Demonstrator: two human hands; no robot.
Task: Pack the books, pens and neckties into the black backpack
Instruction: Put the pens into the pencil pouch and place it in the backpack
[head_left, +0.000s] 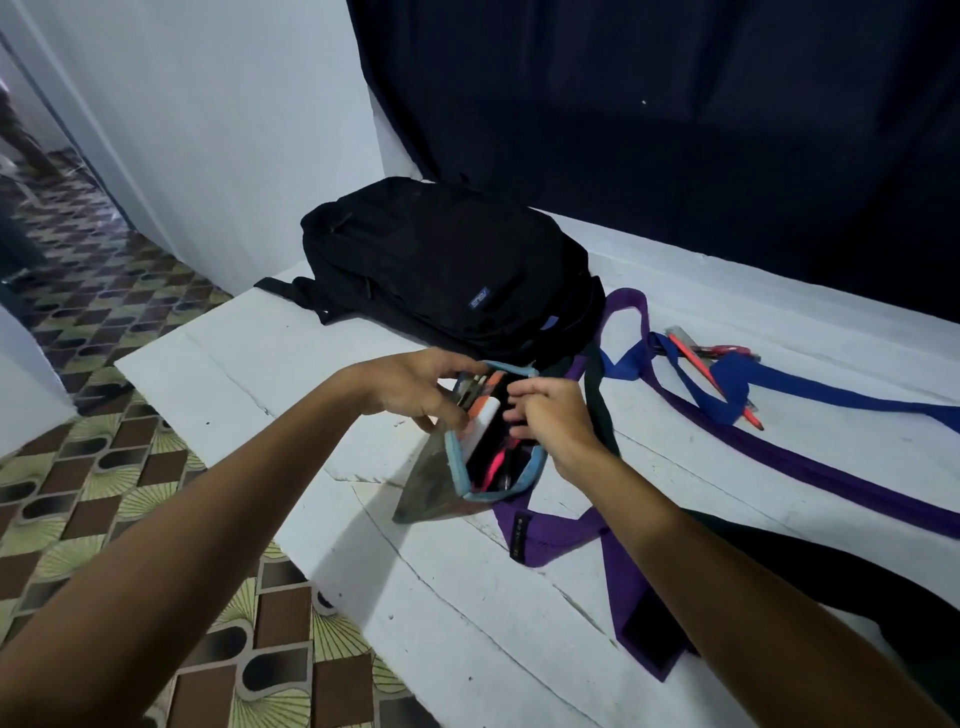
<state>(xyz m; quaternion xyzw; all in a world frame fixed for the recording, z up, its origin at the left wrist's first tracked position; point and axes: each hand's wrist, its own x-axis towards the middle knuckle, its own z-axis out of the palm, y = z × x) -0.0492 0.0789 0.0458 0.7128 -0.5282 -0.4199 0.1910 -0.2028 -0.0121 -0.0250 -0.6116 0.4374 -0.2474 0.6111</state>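
Note:
A black backpack (441, 265) lies flat at the back of the white table (291, 374). In front of it I hold a clear pencil pouch (431, 483) with a light-blue rim, full of pens. My left hand (415, 387) grips the pouch's far rim. My right hand (550, 421) pinches the near rim, fingers at the opening. A purple necktie (779, 457), a blue necktie (737, 384) and a dark green necktie (597, 395) lie spread to the right. Loose pens (701, 358) lie under the blue necktie. No books are in sight.
A dark curtain (675, 104) hangs behind the table. A white wall (208, 104) stands at the left. Patterned floor tiles (104, 467) run along the table's left edge.

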